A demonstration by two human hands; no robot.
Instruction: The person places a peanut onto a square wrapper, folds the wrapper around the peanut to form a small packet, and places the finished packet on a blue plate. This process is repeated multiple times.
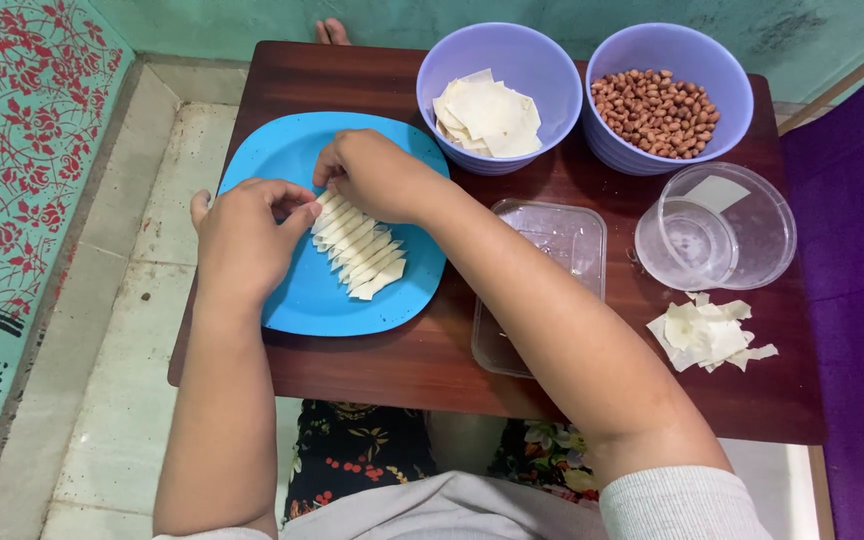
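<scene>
Both hands meet over a blue square plate (297,300) on a dark wooden table (422,360). My left hand (242,238) and my right hand (372,175) pinch the top piece of a row of several rolled pale dough wrappers (362,250) lined up on the plate. Fingertips of both hands touch that uppermost roll at its two ends.
A purple bowl (542,70) holds flat wrapper sheets (487,115); a second purple bowl (722,70) holds peanuts (657,110). A clear rectangular container (552,235), a clear round tub (752,225) and a pile of wrapper scraps (709,335) sit on the right. Tiled floor lies left.
</scene>
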